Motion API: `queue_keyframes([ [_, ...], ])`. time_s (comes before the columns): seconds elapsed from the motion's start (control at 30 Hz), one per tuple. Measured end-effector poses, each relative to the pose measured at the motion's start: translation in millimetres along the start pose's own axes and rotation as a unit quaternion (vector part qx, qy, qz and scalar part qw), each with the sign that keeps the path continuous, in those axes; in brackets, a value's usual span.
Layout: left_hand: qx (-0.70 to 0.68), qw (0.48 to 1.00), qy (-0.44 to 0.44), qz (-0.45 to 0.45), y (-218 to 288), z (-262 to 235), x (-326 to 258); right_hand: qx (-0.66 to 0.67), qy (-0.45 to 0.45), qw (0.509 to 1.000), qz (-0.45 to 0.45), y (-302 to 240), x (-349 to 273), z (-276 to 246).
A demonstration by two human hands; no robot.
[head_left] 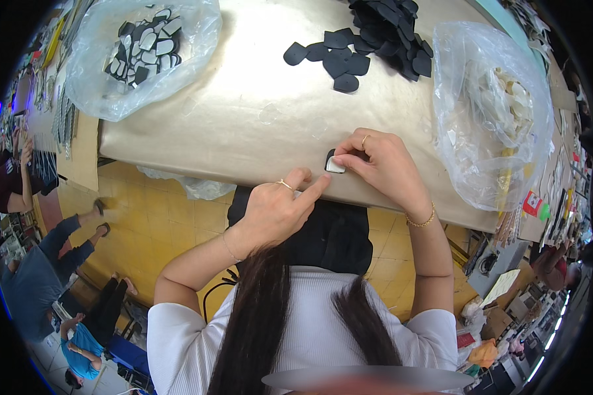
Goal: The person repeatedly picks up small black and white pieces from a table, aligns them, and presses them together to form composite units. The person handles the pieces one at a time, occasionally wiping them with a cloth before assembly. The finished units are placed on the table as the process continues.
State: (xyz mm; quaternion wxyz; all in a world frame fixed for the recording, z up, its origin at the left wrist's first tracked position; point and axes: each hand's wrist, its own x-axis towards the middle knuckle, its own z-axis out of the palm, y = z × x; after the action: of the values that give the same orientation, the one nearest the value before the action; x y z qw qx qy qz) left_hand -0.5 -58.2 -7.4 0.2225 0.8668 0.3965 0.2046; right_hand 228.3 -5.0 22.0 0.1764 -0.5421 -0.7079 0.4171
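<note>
Near the table's front edge lies a small black rounded patch (pixel 329 157) with a smaller white piece (pixel 336 165) on top of it, a dark rim showing around the white. My right hand (pixel 379 164) has its thumb and fingertips closed on the white piece, against the patch. From the left, my left hand (pixel 277 209) reaches in, its index fingertip at the patch's lower edge. The other fingers of that hand are curled, and a whitish bit shows between them, too small to name.
A clear plastic bag (pixel 204 49) at the far left holds several black-and-white pieces (pixel 148 46). Loose black patches (pixel 339 60) spread from a heap (pixel 392 29) at the back. Another clear bag (pixel 451 131) with cream pieces (pixel 517 99) lies right. Other people (pixel 29 283) are at left.
</note>
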Motion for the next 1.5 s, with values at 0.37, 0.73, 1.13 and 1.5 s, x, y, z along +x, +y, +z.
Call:
queue_keyframes([
  [0.37,0.032,0.999,-0.016,-0.005,3.5,2.7,3.1,-0.052,-0.001,0.999,-0.005,-0.8,0.3,2.0],
  [0.73,0.124,0.987,-0.057,0.081,-2.3,2.2,6.3,-0.119,0.123,0.984,-0.055,1.5,-6.6,24.8],
  [1.13,0.005,0.997,-0.045,0.062,-10.6,-9.8,33.5,0.058,0.265,0.960,0.072,14.3,-10.8,-19.7],
  [1.5,0.096,0.994,-0.016,0.041,-3.1,9.6,34.8,0.108,0.236,0.962,0.083,27.5,-20.2,-8.1],
])
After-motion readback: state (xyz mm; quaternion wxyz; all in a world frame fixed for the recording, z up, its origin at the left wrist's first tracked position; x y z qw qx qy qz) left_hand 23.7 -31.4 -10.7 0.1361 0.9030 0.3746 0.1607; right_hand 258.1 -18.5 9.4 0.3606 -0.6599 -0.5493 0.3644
